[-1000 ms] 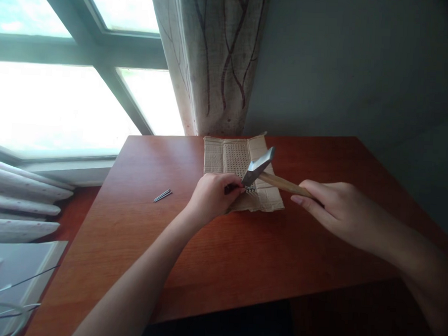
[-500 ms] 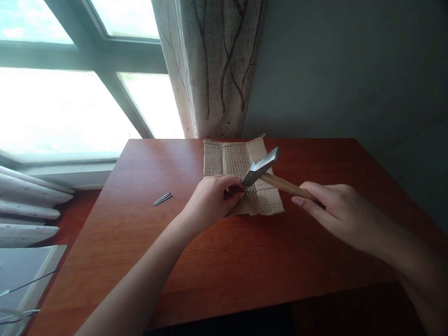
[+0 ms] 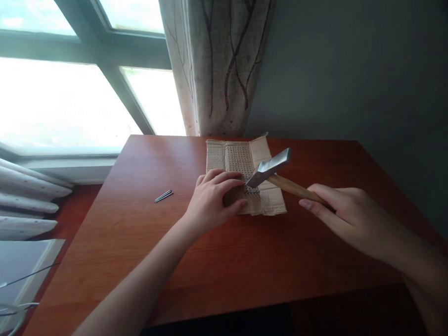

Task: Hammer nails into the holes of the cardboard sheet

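Observation:
A flattened piece of cardboard [image 3: 267, 199] lies at the far middle of the wooden table [image 3: 220, 257], its centre strip dotted with rows of small holes or nail heads. My left hand [image 3: 212, 201] rests on the cardboard's near left part, fingers loosely curled and spread, no longer pinching. My right hand [image 3: 340, 215] grips the wooden handle of a hammer [image 3: 270, 167]. The steel head hangs just above the cardboard, its face close to a row of nails by my left fingertips.
Two loose nails [image 3: 164, 196] lie on the table to the left of my left hand. A patterned curtain [image 3: 221, 59] hangs behind the cardboard, beside a bright window [image 3: 56, 101]. A grey wall runs along the right. Pale slats and cables sit at the lower left.
My left hand has let go of its pinch near the hammer face and now lies spread on the cardboard. The hammer head has shifted slightly right and up.

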